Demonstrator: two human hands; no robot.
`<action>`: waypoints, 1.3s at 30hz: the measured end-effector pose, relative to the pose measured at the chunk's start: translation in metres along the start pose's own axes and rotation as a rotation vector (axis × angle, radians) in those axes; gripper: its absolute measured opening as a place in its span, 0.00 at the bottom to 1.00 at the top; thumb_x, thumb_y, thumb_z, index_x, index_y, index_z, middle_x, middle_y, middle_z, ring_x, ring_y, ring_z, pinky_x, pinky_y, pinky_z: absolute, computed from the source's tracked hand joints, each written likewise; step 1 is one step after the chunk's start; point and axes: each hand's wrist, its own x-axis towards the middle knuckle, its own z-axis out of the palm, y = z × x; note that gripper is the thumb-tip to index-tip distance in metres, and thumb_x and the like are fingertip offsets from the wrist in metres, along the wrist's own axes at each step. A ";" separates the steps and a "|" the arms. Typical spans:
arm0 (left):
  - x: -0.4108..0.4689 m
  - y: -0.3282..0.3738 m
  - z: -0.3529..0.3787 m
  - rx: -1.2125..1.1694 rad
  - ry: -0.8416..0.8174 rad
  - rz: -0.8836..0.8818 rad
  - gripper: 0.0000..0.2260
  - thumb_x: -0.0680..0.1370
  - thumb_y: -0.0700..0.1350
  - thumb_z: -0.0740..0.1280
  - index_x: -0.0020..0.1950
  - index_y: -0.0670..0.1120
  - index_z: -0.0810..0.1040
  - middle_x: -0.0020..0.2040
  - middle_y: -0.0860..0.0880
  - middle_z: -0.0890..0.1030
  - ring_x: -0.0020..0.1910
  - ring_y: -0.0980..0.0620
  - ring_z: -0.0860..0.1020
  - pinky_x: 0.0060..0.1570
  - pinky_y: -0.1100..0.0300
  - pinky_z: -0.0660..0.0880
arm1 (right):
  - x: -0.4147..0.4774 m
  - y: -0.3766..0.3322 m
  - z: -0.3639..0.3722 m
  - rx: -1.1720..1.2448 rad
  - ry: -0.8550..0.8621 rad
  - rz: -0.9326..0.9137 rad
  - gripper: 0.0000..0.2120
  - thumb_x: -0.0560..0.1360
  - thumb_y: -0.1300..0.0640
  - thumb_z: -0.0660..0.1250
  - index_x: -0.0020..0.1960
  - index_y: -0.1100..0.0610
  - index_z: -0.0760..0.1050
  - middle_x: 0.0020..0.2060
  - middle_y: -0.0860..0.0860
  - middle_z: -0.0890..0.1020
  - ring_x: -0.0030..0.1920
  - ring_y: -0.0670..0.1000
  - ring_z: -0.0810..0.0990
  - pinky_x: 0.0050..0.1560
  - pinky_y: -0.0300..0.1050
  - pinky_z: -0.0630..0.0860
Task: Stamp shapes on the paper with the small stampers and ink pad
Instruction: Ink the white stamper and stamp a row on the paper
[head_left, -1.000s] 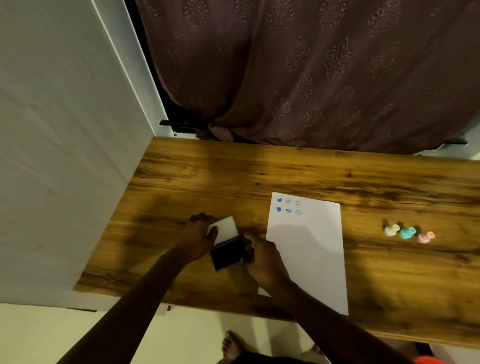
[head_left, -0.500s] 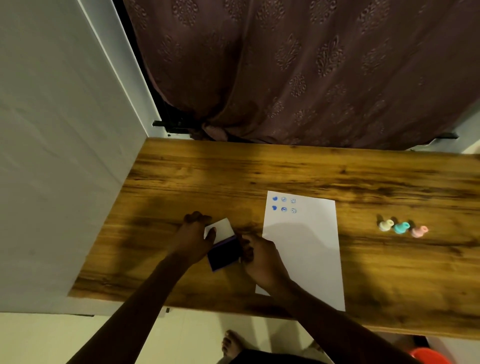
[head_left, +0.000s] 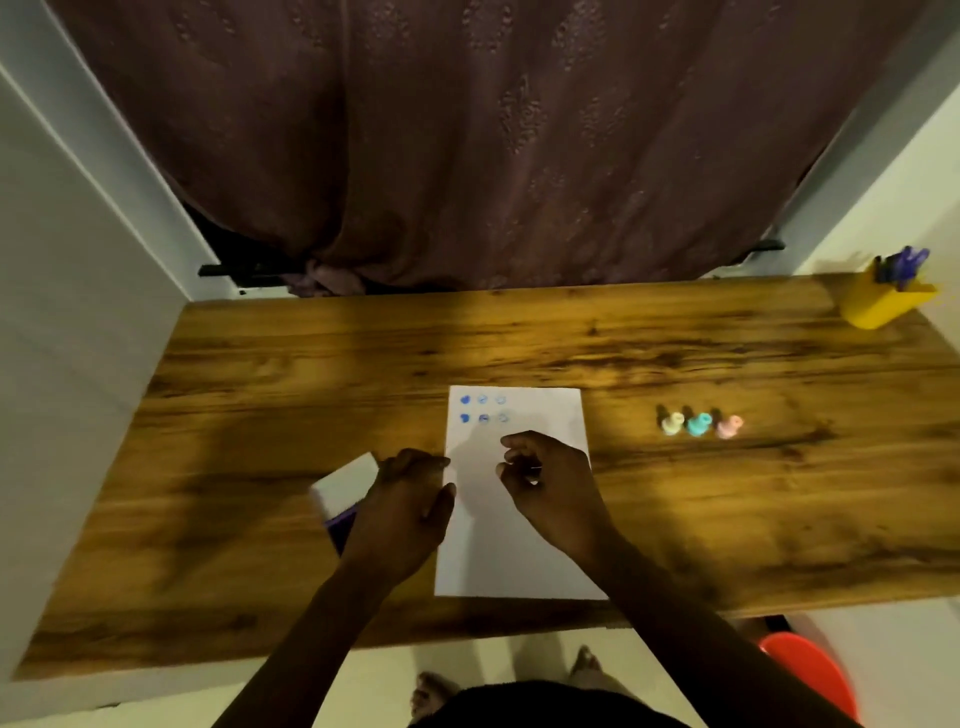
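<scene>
left hand (head_left: 402, 512) rests half-curled by the ink pad (head_left: 347, 488); right hand (head_left: 550, 480) hovers loosely curled, apparently empty, over the paper (head_left: 519, 551). risk: inky fingers smudging it.

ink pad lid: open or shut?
Open. The ink pad shows its dark purple face below the raised white lid, partly hidden by the left hand.

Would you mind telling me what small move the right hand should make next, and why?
Probably reach right for one of the three stampers: the right hand hovers over the paper seemingly empty, six prints sit at its top, and the ink pad lies by the left hand.
</scene>
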 end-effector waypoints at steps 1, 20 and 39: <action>0.003 0.010 0.005 -0.019 -0.020 -0.016 0.14 0.81 0.53 0.67 0.67 0.53 0.78 0.65 0.51 0.82 0.61 0.49 0.82 0.60 0.55 0.79 | 0.001 0.006 -0.011 -0.011 0.019 -0.001 0.16 0.76 0.53 0.73 0.64 0.50 0.78 0.54 0.45 0.84 0.49 0.41 0.82 0.55 0.31 0.76; 0.029 0.112 0.089 -0.104 -0.094 -0.004 0.19 0.78 0.58 0.65 0.67 0.54 0.78 0.65 0.54 0.80 0.65 0.52 0.78 0.62 0.63 0.69 | 0.063 0.133 -0.174 -0.905 -0.054 -0.111 0.22 0.73 0.54 0.71 0.67 0.49 0.77 0.58 0.50 0.83 0.62 0.57 0.74 0.57 0.53 0.75; 0.037 0.128 0.068 -0.433 0.064 -0.109 0.24 0.78 0.59 0.69 0.73 0.57 0.75 0.59 0.63 0.80 0.52 0.66 0.81 0.47 0.79 0.75 | 0.057 0.072 -0.159 0.292 -0.245 0.128 0.07 0.75 0.54 0.74 0.52 0.49 0.86 0.44 0.41 0.87 0.45 0.37 0.83 0.39 0.28 0.73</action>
